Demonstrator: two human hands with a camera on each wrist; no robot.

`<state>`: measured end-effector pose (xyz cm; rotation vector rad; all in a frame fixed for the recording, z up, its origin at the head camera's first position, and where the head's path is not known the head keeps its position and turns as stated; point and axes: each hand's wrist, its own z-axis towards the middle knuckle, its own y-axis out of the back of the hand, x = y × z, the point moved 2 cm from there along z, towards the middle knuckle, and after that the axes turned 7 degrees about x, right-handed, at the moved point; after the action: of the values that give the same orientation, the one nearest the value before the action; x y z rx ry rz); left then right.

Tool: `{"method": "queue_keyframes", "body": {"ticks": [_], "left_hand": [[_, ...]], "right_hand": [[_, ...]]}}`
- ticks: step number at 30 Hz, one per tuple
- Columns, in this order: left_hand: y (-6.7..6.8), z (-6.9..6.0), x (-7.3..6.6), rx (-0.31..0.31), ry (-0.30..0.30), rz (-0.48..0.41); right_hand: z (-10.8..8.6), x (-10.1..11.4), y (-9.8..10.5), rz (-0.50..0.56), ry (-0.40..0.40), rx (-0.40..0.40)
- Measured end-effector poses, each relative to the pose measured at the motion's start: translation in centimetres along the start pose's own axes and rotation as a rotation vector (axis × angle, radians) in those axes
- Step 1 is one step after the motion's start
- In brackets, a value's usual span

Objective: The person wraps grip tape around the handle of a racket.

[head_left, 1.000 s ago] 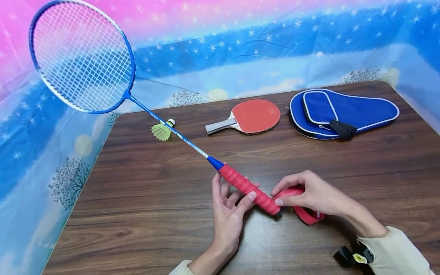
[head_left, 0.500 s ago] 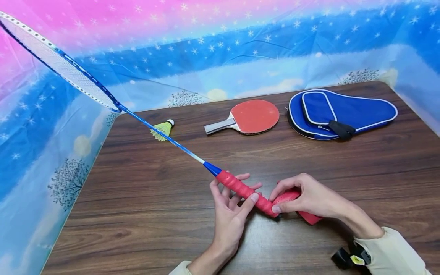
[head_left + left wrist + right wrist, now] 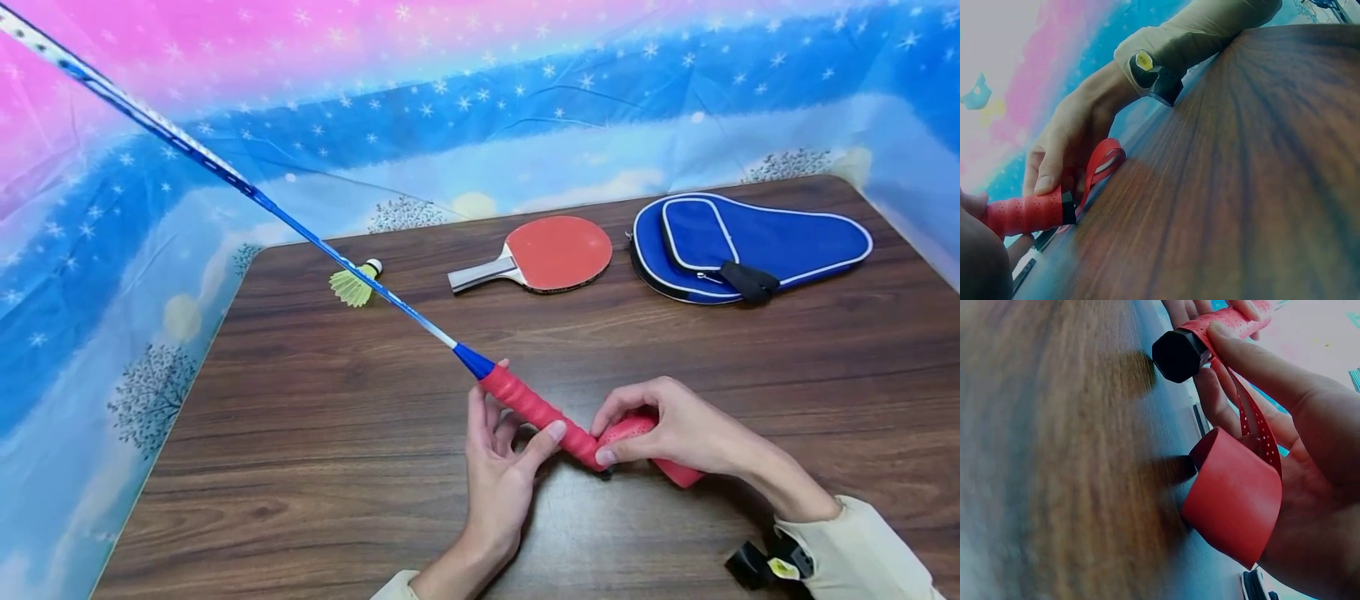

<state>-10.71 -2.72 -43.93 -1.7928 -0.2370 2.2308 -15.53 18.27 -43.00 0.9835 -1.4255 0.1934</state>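
Observation:
A blue and white badminton racket (image 3: 414,315) slants up to the left in the head view, its head edge-on and cut off by the frame. My left hand (image 3: 498,487) holds its red-wrapped handle from below, thumb on top. My right hand (image 3: 678,427) pinches perforated red grip tape (image 3: 1235,494) against the handle's lower end. From there the loose tape hangs in a loop under my right palm, best seen in the right wrist view. Beyond the wrap, the black butt cap (image 3: 1177,357) sticks out bare.
A yellow shuttlecock (image 3: 354,285) lies behind the racket shaft on the wooden table (image 3: 300,467). Further right are a red table tennis bat (image 3: 558,254) and a blue bat case (image 3: 787,242) with white piping. A patterned cloth (image 3: 480,108) stands behind the table.
The racket has turned about its shaft, so its head went from nearly face-on to edge-on and shifted left. Both hands keep their hold, and the loose tape has swung slightly.

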Motion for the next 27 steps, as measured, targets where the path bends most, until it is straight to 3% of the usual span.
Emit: {"method": "queue_keyframes", "body": {"ticks": [4,10,13,20,27], "left_hand": [[0.01,-0.05,-0.17,0.047,-0.038,0.041],[-0.35,-0.32,0.09,0.12,-0.133,-0.082],[-0.48,-0.34,0.17,0.137,-0.152,-0.089],[-0.45,-0.2,0.46,0.109,-0.077,-0.074],[-0.21,-0.03,0.74,0.045,-0.06,-0.115]], "right_hand": [[-0.04,-0.28,-0.08,0.001,0.0,-0.01],[0.09,-0.37,-0.1,-0.012,0.016,-0.027],[0.14,-0.3,-0.07,-0.02,0.018,-0.027],[0.12,-0.39,-0.24,-0.063,0.012,-0.028],[-0.03,-0.33,0.23,-0.133,-0.041,-0.046]]}}
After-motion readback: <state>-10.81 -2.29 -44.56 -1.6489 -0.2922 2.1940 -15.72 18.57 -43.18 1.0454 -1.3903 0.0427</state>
